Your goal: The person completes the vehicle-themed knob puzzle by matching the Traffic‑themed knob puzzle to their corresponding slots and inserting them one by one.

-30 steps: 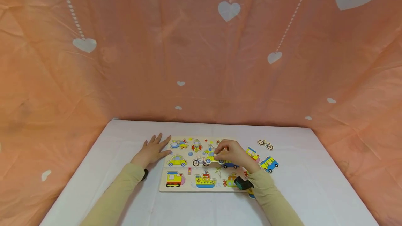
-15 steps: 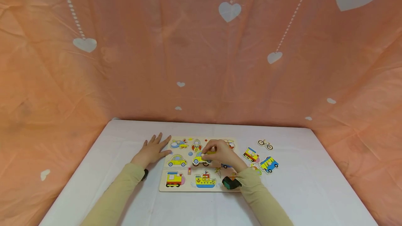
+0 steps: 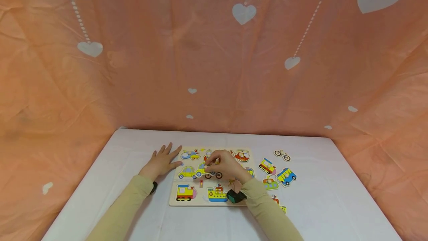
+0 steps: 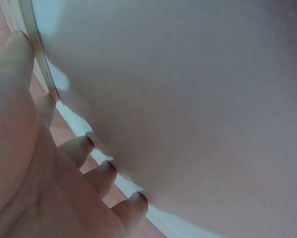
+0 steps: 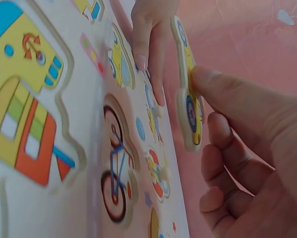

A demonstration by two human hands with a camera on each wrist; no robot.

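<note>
My right hand [image 3: 223, 163] pinches a yellow car puzzle piece [image 5: 189, 94] by its knob, thumb and fingertips together. The piece is held above the wooden puzzle board [image 3: 200, 204], tilted, between the bicycle recess [image 5: 117, 163] and the yellow car recess [image 3: 186, 172]. In the head view it overlaps the right end of that car recess. My left hand [image 3: 161, 163] lies with fingers spread at the board's left edge, its thumb and index tip touching the edge. The airplane piece [image 3: 190, 154] sits in the board's top left, and a rocket piece [image 5: 158, 173] sits beside it.
Right of the board lie loose knobbed pieces: a bicycle [image 3: 282, 155], a train [image 3: 267, 166], a blue bus [image 3: 286, 176], a green submarine [image 3: 270, 183] and a ship [image 3: 282, 209] partly behind the right sleeve. A pink heart-patterned cloth [image 3: 214, 66] hangs behind the white table [image 3: 317, 196].
My right hand has carried the car piece leftward across the board, from right of the bicycle recess to beside the car recess. My left hand has stayed at the board's edge.
</note>
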